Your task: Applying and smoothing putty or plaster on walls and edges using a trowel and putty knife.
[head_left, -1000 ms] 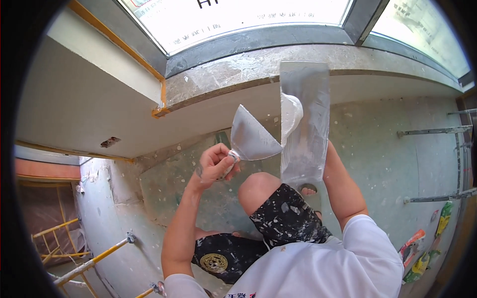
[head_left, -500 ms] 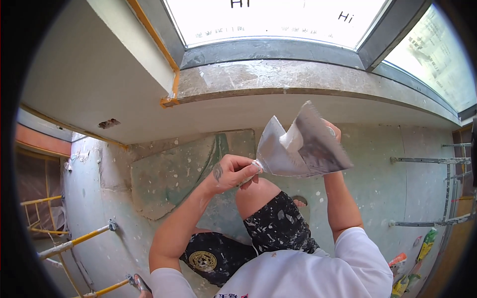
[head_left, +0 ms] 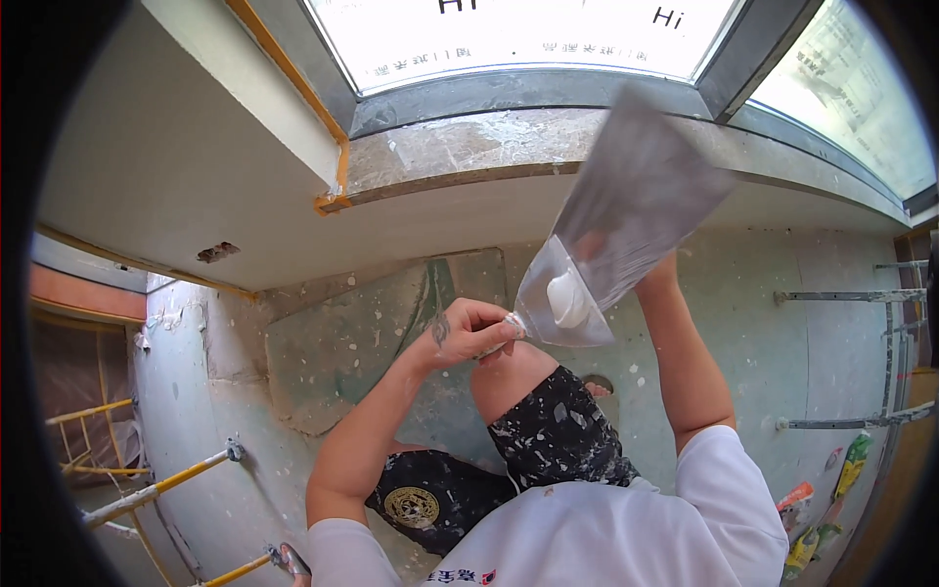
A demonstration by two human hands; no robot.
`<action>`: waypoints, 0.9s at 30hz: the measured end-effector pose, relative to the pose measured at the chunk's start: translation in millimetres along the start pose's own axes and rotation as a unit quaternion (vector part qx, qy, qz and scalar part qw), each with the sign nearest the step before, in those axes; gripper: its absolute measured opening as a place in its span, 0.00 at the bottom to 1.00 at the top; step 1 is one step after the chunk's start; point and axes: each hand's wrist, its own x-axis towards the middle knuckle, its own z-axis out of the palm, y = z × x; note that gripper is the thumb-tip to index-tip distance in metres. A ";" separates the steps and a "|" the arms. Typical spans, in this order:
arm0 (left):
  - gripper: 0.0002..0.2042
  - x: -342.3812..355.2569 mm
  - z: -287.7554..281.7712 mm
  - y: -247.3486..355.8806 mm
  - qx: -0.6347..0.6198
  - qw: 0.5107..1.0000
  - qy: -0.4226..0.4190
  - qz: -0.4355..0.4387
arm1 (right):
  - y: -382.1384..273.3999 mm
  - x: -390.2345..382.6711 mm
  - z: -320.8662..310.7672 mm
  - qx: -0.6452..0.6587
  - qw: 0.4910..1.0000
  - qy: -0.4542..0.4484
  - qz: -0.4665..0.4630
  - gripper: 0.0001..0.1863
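Note:
My left hand (head_left: 469, 328) is closed round the handle of a putty knife (head_left: 536, 305), held over my knee with its blade pointing right. A lump of white putty (head_left: 566, 299) sits on that blade. A second, wider putty knife (head_left: 650, 186) is raised in my right hand (head_left: 657, 274), its metal blade tilted up toward the window sill and slightly blurred. The lower edge of the wide blade overlaps the smaller one beside the putty; whether they touch I cannot tell. Most of my right hand's fingers are behind the wide blade.
A stone sill (head_left: 440, 147) runs under the window ahead. Orange tape (head_left: 333, 203) edges the wall corner at left. A board (head_left: 342, 342) lies on the floor near the wall. Yellow scaffold bars (head_left: 166, 484) stand at left, a metal frame (head_left: 851, 295) at right, with colourful packets (head_left: 853, 465) below it.
The wide putty knife has swung up and away from me, its blade now turned toward the sill. My left hand and the smaller knife have barely moved.

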 end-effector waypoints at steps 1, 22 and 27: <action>0.12 -2.2 0.2 0.9 -0.027 0.999 0.009 0.027 | -0.3 -1.5 -4.7 -0.157 0.976 -0.152 0.006 0.14; 0.12 -1.7 9.0 7.7 0.253 0.846 0.431 0.188 | 1.9 -75.9 -65.0 0.006 0.805 -0.227 0.549 0.23; 0.11 -1.5 16.6 16.7 0.400 0.768 0.425 0.264 | 11.9 -79.3 -71.3 0.041 0.803 -0.246 0.541 0.24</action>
